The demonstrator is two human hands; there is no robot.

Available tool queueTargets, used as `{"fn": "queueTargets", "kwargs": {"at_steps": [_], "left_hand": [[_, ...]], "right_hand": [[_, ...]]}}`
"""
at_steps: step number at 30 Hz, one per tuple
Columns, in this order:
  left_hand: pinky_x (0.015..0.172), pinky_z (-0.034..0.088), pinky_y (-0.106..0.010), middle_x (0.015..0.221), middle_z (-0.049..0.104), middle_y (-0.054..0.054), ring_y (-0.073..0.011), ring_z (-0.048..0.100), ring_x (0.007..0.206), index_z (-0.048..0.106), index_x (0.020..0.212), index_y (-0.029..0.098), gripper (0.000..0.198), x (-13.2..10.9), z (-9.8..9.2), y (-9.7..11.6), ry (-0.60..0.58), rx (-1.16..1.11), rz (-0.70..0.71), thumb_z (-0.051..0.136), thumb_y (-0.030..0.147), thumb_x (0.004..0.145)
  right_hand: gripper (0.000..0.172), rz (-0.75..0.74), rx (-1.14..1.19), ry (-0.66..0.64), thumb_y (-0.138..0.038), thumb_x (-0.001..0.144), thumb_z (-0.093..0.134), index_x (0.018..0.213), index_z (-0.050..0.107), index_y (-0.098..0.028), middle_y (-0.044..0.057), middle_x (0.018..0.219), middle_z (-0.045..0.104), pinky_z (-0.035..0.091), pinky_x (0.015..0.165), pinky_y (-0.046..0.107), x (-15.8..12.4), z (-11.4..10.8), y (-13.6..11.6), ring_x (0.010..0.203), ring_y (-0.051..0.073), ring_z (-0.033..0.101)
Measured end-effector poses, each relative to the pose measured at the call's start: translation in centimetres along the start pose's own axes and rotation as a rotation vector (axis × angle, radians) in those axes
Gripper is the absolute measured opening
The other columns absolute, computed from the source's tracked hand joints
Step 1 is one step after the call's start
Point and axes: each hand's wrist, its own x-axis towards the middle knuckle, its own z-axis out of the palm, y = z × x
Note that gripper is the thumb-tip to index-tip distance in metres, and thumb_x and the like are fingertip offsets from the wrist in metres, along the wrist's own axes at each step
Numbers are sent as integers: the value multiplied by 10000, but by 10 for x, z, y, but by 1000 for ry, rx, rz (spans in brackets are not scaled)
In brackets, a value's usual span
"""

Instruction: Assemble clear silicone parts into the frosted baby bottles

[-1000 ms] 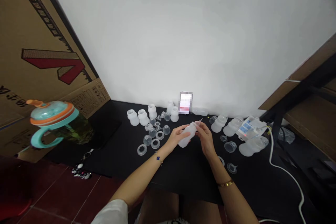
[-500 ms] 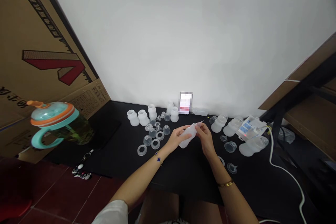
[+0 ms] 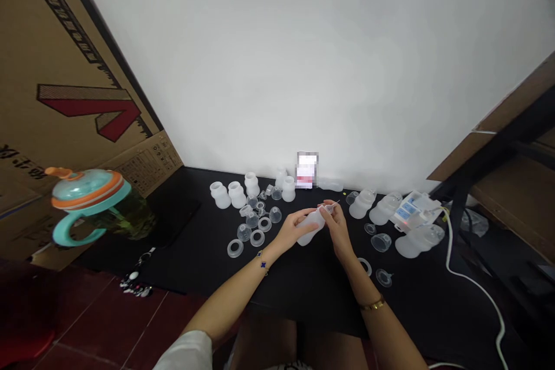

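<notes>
1. From where I stand, a translucent baby bottle point(image 3: 315, 218) tilts in midair, on the near side of the lit screen point(image 3: 306, 169).
2. The left hand point(image 3: 291, 232) has its fingers wrapped around it.
3. The right hand point(image 3: 337, 228) pinches a clear teat point(image 3: 330, 207) at its mouth.
4. Open bottles point(image 3: 236, 195) stand left of the screen, dome-topped bottles point(image 3: 361, 206) right.
</notes>
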Motion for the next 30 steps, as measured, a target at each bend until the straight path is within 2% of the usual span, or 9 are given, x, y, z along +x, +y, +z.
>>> {"fn": "queueTargets", "kwargs": {"at_steps": [2,5,9,19,30], "left_hand": [[759,512,-300,985,751,-96,-231,677,862,682,1289,132,673,1,0,-1,5,-36,-19,834,487,738],[733,536,-313,957,756,-92,-223,694,794,671,1298,132,712,1,0,0,25,-122,-79,855,487,710],[687,568,-339,931,758,-91,-209,700,689,641,1319,121,793,1,0,4,57,-234,-156,881,496,662],[638,574,-324,907,762,-100,-211,712,651,621,1346,112,832,1,0,7,94,-277,-189,877,508,661],[635,574,-328,904,762,-94,-212,708,651,630,1322,112,804,1,0,6,95,-273,-182,881,492,659]], "right_hand": [[507,20,6,-24,-578,755,799,1128,654,-266,55,1108,712,526,792,356,-1,1,-1,1009,267,655],[489,49,64,-52,-569,784,768,1157,672,-269,74,1229,705,531,838,384,-1,0,-2,1116,303,636],[428,68,164,-80,-505,795,764,1154,712,-278,67,1259,707,521,860,385,2,-3,-2,1169,307,619],[351,95,244,-88,-408,729,828,1052,767,-283,43,1186,725,512,831,359,3,-4,-4,1117,274,625],[299,73,228,-111,-397,765,833,1031,762,-278,30,1105,706,497,764,299,3,-6,-2,991,213,617]]}}
